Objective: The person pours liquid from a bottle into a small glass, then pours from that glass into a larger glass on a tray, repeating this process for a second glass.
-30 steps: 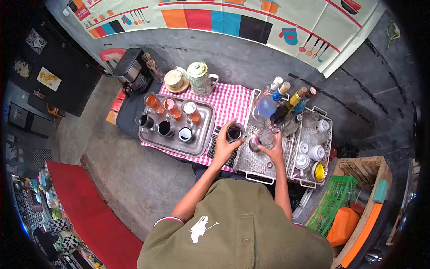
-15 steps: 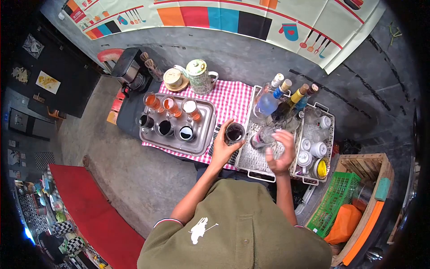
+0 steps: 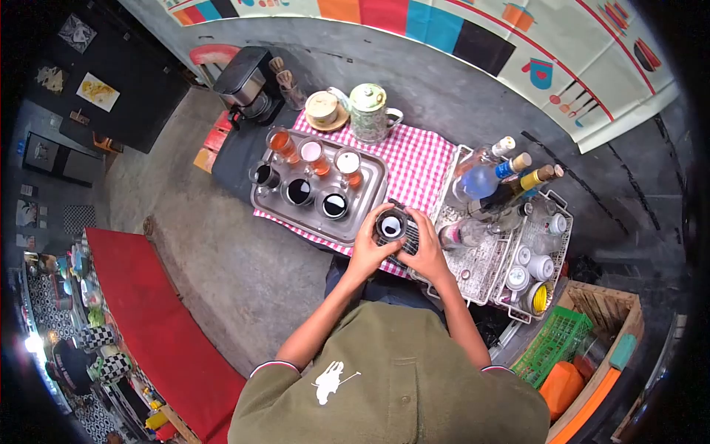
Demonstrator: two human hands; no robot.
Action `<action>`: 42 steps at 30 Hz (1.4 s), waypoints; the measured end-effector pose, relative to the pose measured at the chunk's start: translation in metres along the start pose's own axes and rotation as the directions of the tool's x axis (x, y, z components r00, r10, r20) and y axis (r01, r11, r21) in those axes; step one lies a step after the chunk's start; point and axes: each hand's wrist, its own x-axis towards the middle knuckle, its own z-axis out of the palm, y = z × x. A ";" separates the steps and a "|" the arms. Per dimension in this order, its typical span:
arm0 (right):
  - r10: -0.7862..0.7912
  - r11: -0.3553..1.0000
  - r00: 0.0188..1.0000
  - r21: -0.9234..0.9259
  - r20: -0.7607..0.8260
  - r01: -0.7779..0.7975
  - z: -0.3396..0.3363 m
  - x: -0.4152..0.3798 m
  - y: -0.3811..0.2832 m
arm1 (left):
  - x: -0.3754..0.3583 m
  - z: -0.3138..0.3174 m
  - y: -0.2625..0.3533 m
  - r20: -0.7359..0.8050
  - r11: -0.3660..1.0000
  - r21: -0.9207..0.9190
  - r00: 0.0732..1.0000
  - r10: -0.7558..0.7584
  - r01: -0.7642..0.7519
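Between my two hands is a glass of dark drink (image 3: 390,226), held over a black slatted mat (image 3: 401,257) on the checkered cloth. My left hand (image 3: 367,246) wraps its near left side. On the right side, my right hand (image 3: 427,250) curves around the same glass, thumb towards the front. Just left stands a metal tray (image 3: 296,222) carrying several glasses, among them a dark drink (image 3: 334,205) and an amber-red drink (image 3: 349,169). Close to my right hand, a small clear bottle (image 3: 460,233) stands in a white wire rack (image 3: 473,285).
Taller bottles (image 3: 477,183) crowd the rack's back. Beside them, another rack holds white-lidded jars (image 3: 541,266). A patterned pitcher (image 3: 369,115), a lidded cup (image 3: 322,109) and a coffee maker (image 3: 248,85) stand behind the tray. A wooden crate (image 3: 629,311) sits low at right.
My right hand has come left from beside the small bottle and closed around the glass with my left hand. The view has shifted, so the table contents appear displaced.
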 end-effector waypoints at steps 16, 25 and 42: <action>0.063 0.997 0.981 0.063 -0.183 -0.052 0.086 0.023 -0.032 | 0.006 -0.079 0.021 0.208 0.974 0.215 0.978 0.026 -0.071; 0.227 0.974 0.905 0.096 -0.359 -0.206 0.116 0.023 -0.056 | 0.010 -0.135 0.015 0.327 0.960 0.280 0.941 -0.092 -0.004; 0.239 0.963 0.812 0.022 -0.533 -0.269 0.144 0.022 -0.066 | 0.061 -0.203 -0.073 0.372 0.544 0.790 0.926 -0.059 -0.282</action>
